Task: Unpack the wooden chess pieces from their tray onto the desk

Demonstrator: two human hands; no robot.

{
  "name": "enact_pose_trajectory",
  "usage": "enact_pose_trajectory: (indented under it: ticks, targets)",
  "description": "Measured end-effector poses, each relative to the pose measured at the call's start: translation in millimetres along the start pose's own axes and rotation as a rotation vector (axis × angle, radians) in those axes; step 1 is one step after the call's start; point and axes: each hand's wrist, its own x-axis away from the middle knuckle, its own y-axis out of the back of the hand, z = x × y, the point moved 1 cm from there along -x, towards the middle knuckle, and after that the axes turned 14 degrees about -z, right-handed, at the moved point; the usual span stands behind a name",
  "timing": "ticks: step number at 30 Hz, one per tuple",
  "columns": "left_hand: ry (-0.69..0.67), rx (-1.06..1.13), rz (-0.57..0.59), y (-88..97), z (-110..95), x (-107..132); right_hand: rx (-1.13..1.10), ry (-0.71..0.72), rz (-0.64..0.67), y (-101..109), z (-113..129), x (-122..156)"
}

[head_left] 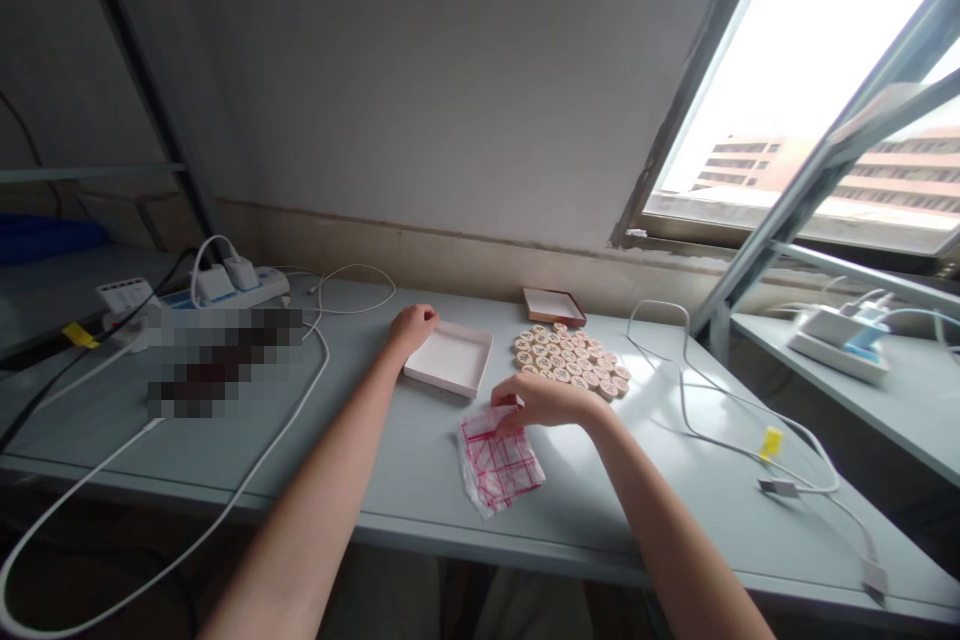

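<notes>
An open, shallow white box (448, 356) lies on the grey desk. My left hand (414, 328) is closed at its back left corner, the fingers curled and partly hidden. In front of the box is a folded thin sheet with red grid lines (501, 465), a xiangqi board by its look. Its upper edge is pinched between the thumb and fingers of my right hand (536, 400). Just behind that hand, round wooden xiangqi pieces (566, 356) lie flat in a close group, marked with characters.
A red-edged box part (553, 305) sits behind the pieces near the wall. White cables (319, 360) loop across the left side by a power strip (247, 290). Another cable (686, 370) runs along the right. A second power strip (844, 335) rests on the neighbouring desk.
</notes>
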Motion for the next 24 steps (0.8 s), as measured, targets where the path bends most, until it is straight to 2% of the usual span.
enact_pose_trajectory:
  ticks: [2,4,7,9,11,15,19,20,22,24]
  targets:
    - [-0.020,0.015,0.040,-5.1,-1.9,0.2,-0.109,0.061,-0.094,2.2,6.3,-2.1]
    - [-0.029,0.030,0.064,-9.2,-4.2,0.2,-0.178,0.075,-0.289,2.5,9.7,-5.9]
    - [-0.057,0.052,0.099,-12.5,-7.7,0.0,-0.072,-0.034,-0.608,-2.2,4.7,-12.9]
    - [-0.077,0.060,0.120,-13.0,-9.5,0.2,0.062,-0.126,-0.713,-7.0,-2.5,-17.1]
    - [-0.094,0.069,0.140,-12.8,-11.0,1.1,0.176,-0.176,-0.739,-11.0,-8.6,-20.6]
    - [-0.131,0.107,0.165,-10.4,-16.3,5.2,0.338,-0.180,-0.726,-16.1,-10.9,-25.7]
    - [-0.229,0.185,0.013,0.1,-27.4,6.8,0.358,-0.139,-0.691,-22.4,-9.5,-30.3]
    - [-0.274,0.235,0.004,3.4,-30.7,6.4,0.345,-0.140,-0.693,-23.9,-10.6,-31.2]
    - [-0.357,0.324,0.079,8.5,-36.2,5.6,0.274,-0.161,-0.705,-25.7,-14.9,-32.4]
    - [-0.411,0.349,0.208,10.8,-39.0,5.5,0.142,-0.182,-0.712,-25.6,-21.0,-32.7]
